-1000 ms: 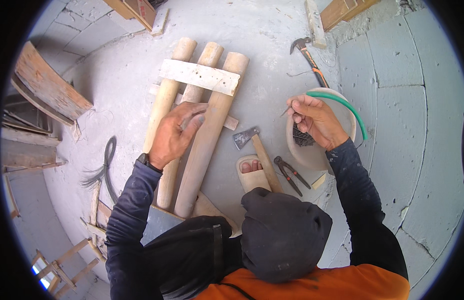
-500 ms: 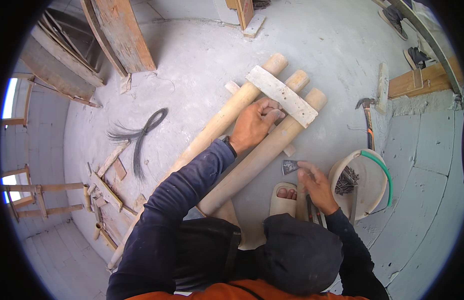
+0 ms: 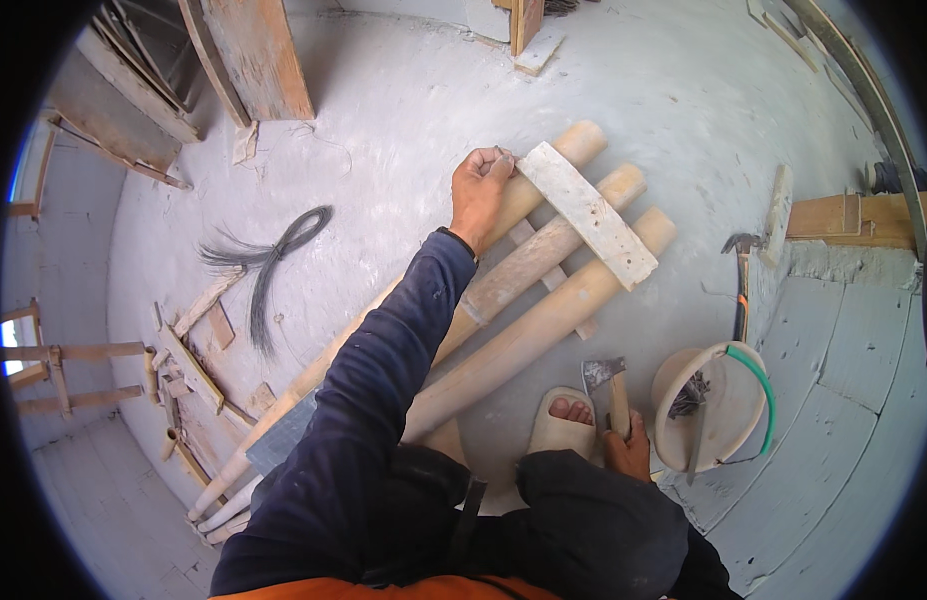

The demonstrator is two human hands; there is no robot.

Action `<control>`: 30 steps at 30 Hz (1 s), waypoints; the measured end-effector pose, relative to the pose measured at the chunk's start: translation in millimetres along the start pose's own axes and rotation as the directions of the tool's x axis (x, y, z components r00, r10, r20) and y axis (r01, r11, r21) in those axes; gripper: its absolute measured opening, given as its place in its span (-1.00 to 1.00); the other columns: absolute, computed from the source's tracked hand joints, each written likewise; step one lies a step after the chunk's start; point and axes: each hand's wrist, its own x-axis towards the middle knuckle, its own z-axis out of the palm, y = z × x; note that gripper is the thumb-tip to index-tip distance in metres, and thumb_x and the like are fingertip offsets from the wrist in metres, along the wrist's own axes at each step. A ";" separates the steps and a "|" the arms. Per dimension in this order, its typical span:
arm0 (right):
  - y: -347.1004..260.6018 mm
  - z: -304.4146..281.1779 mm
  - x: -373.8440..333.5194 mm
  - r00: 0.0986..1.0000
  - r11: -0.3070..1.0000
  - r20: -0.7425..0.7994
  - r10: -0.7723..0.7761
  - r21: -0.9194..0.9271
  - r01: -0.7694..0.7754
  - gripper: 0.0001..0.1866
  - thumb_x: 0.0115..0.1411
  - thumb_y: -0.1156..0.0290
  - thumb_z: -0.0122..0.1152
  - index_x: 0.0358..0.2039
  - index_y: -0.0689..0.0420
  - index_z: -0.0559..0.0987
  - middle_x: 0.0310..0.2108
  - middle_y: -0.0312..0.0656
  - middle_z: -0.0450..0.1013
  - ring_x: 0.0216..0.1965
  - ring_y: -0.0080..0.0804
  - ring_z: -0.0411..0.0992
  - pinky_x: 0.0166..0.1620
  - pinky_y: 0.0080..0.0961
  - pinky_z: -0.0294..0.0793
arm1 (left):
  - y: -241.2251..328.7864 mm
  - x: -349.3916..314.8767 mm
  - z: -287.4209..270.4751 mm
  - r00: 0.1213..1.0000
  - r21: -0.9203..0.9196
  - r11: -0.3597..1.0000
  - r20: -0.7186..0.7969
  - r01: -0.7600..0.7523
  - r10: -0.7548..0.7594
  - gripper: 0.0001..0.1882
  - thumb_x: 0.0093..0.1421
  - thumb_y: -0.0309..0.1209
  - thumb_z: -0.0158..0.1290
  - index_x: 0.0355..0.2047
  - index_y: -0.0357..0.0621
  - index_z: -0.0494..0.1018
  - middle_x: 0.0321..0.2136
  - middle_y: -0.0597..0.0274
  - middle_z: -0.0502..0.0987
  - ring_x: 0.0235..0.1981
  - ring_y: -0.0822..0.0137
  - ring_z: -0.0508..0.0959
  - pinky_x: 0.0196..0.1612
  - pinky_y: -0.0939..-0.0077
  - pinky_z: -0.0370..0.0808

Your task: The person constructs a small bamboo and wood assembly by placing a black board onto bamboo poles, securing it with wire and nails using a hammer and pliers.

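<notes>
Nearest to us, at the lower edge, we see the dark trousers (image 3: 603,515) of the person and a strip of orange garment (image 3: 313,591). Just beyond the knee we find the right hand (image 3: 630,450), which is closed around the wooden handle of a hatchet (image 3: 617,398); a part of this hand is hidden. The hatchet's metal head is turned away from the body, and on its left there is a foot in a beige sandal (image 3: 546,432). To the right of this hand stands a pale bucket (image 3: 668,442), with a green hose piece (image 3: 765,395) on its handle and dark, nail-like pieces (image 3: 691,393) inside. In the middle, three round wooden poles (image 3: 528,345) lie side by side on a slant; a white board (image 3: 588,215) lies across them near their far ends, while a thinner wooden strip (image 3: 553,277) passes underneath. The left hand (image 3: 475,195) is by the left end of this board, at the outer pole; its thumb and fingers are pinched together on a small dark piece (image 3: 503,150), too small for us to name. Beyond the bucket we notice a claw hammer (image 3: 741,285), and across the floor (image 3: 403,120), to the left, a tied bundle of wire (image 3: 271,255). Farthest, at the upper left, stand wooden panels (image 3: 258,70).
</notes>
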 end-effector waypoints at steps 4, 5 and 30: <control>-76.9 -20.8 -15.5 0.922 0.923 0.152 -0.356 -0.099 0.372 -0.28 0.24 0.39 0.29 0.41 0.19 0.34 0.13 0.14 0.52 0.14 0.01 0.54 0.19 -0.17 0.51 | -0.4 1.1 -5.6 0.998 -0.087 0.995 0.046 0.048 -0.044 -0.85 0.43 -0.43 0.13 -0.13 -0.29 0.56 -0.15 0.13 0.71 -0.15 0.43 0.65 -0.01 0.49 0.60; -105.3 -19.3 -5.3 0.831 0.814 0.178 -0.527 -0.176 0.554 -0.26 0.25 0.39 0.28 0.43 0.18 0.32 0.15 0.15 0.49 0.15 0.04 0.53 0.20 -0.14 0.51 | -0.2 1.3 -7.4 0.997 -0.103 0.993 0.053 0.053 -0.048 -0.85 0.43 -0.43 0.13 -0.13 -0.29 0.56 -0.13 0.12 0.72 -0.13 0.42 0.65 0.02 0.49 0.60; -218.0 -11.2 20.1 0.974 0.988 0.216 -0.069 0.153 0.036 -0.42 0.50 0.22 0.19 0.39 0.17 0.29 -0.34 -0.25 0.49 -0.54 -0.57 0.44 -0.46 -0.58 0.50 | 4.9 8.9 12.6 0.962 0.310 0.923 0.219 -0.227 0.163 -0.79 0.37 -0.35 0.21 -0.09 -0.17 0.71 0.02 0.18 0.56 -0.02 0.24 0.55 0.08 0.39 0.48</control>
